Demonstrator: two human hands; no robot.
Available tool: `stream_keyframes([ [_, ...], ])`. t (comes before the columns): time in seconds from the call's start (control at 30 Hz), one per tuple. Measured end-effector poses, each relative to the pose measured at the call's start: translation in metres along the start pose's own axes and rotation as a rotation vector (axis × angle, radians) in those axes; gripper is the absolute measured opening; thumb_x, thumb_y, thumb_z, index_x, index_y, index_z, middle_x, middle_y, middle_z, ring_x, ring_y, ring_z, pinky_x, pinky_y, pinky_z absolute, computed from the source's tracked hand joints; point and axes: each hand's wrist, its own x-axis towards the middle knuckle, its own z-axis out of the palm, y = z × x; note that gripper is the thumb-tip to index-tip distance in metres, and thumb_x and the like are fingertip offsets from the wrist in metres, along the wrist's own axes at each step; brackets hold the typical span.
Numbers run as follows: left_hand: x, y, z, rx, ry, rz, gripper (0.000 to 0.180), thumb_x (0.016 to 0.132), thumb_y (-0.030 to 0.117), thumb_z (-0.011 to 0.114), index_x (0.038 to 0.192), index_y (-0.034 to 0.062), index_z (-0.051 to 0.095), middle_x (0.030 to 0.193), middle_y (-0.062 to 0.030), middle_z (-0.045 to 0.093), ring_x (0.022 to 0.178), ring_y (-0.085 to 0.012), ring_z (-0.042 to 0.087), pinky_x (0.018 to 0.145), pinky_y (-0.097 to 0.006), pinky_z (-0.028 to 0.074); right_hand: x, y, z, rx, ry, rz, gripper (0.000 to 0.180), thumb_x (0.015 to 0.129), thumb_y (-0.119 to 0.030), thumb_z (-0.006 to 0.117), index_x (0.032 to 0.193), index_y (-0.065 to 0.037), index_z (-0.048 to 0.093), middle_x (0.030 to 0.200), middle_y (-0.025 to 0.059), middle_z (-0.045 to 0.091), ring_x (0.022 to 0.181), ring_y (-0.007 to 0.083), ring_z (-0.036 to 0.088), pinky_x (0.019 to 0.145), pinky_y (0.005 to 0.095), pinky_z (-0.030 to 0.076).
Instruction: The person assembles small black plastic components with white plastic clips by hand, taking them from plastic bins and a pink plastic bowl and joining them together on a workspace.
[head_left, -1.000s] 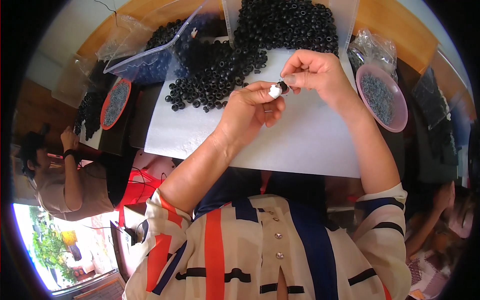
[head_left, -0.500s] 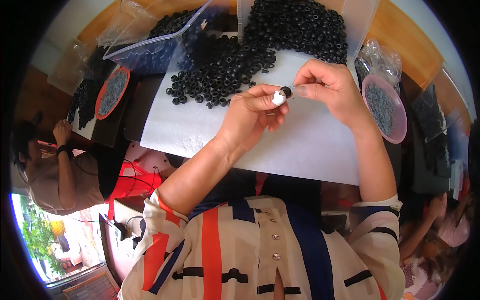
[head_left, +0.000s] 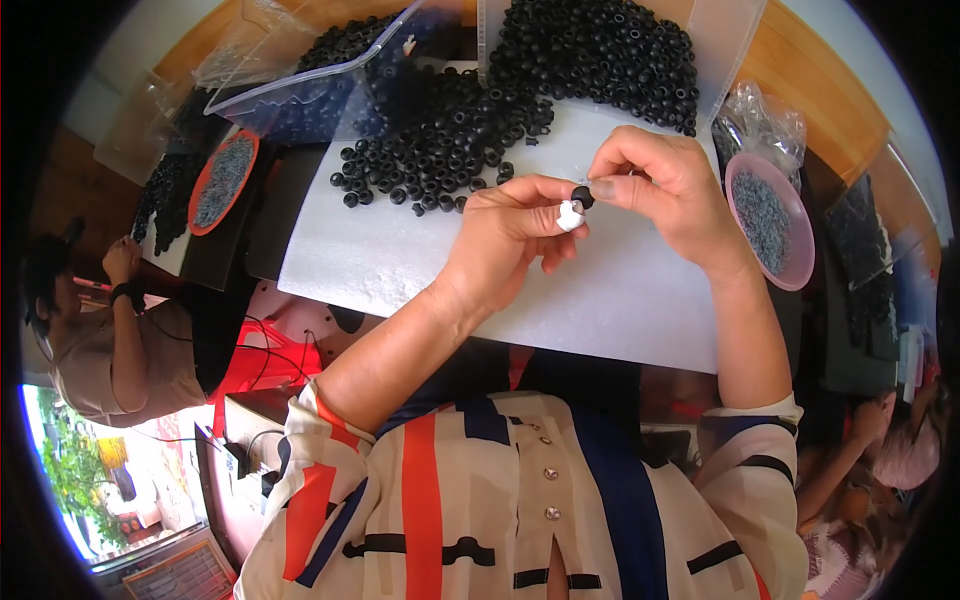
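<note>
Above the white work sheet (head_left: 390, 265), my left hand (head_left: 495, 235) pinches one small round black plastic bead (head_left: 583, 196) between thumb and forefinger. White tape (head_left: 570, 216) wraps the thumb tip. Close on its right, my right hand (head_left: 660, 195) has thumb and forefinger pressed together at the bead's edge. Something tiny and pale seems to show at those fingertips, too small to name. Loose black beads with holes (head_left: 430, 165) lie heaped on the sheet beyond my left hand.
Clear plastic bins (head_left: 345, 72) of black beads stand at the far side. A pink bowl (head_left: 806, 255) of small grey pieces sits right, an orange bowl (head_left: 256, 150) of similar pieces left. A person (head_left: 130, 340) works at the left; another person's arm (head_left: 840, 465) shows at the lower right.
Both hands stay together at the bead. My left hand and the bead have shifted slightly to the right, and the bead has turned a little between the fingers.
</note>
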Motion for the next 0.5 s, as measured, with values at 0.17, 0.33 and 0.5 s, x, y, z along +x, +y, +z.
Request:
stream_keyframes([
  [0.17, 0.0002, 0.0008, -0.0036, 0.014, 0.014, 0.034, 0.015, 0.09, 0.012, 0.065, 0.103, 0.0036, 0.064, 0.082, -0.0104, 0.067, 0.065, -0.0177, 0.061, 0.053, -0.027, 0.043, -0.0012, -0.0009, -0.0077, 0.055, -0.008, 0.04, 0.011, 0.082, -0.008, 0.065, 0.08, 0.0, 0.057, 0.069, -0.0002, 0.054, 0.063, 0.007, 0.046, 0.057, 0.0224, 0.037],
  [0.33, 0.0009, 0.0012, -0.0032, -0.029, 0.0, 0.011, 0.015, 0.091, 0.011, 0.065, 0.103, 0.0037, 0.064, 0.081, -0.01, 0.067, 0.065, -0.0179, 0.062, 0.053, -0.027, 0.043, -0.0017, -0.0022, -0.0043, 0.012, -0.043, 0.023, 0.012, 0.082, -0.01, 0.064, 0.08, -0.001, 0.057, 0.068, 0.0001, 0.053, 0.062, 0.0076, 0.046, 0.056, 0.023, 0.037],
  [0.5, -0.0003, 0.0008, -0.0007, -0.021, -0.015, 0.008, 0.014, 0.091, 0.011, 0.063, 0.102, 0.0032, 0.063, 0.081, -0.0104, 0.067, 0.064, -0.0183, 0.062, 0.053, -0.027, 0.043, -0.0007, -0.0035, 0.0012, -0.04, -0.032, 0.025, 0.011, 0.082, -0.009, 0.065, 0.079, -0.001, 0.057, 0.068, 0.001, 0.054, 0.061, 0.0085, 0.049, 0.056, 0.0233, 0.038],
])
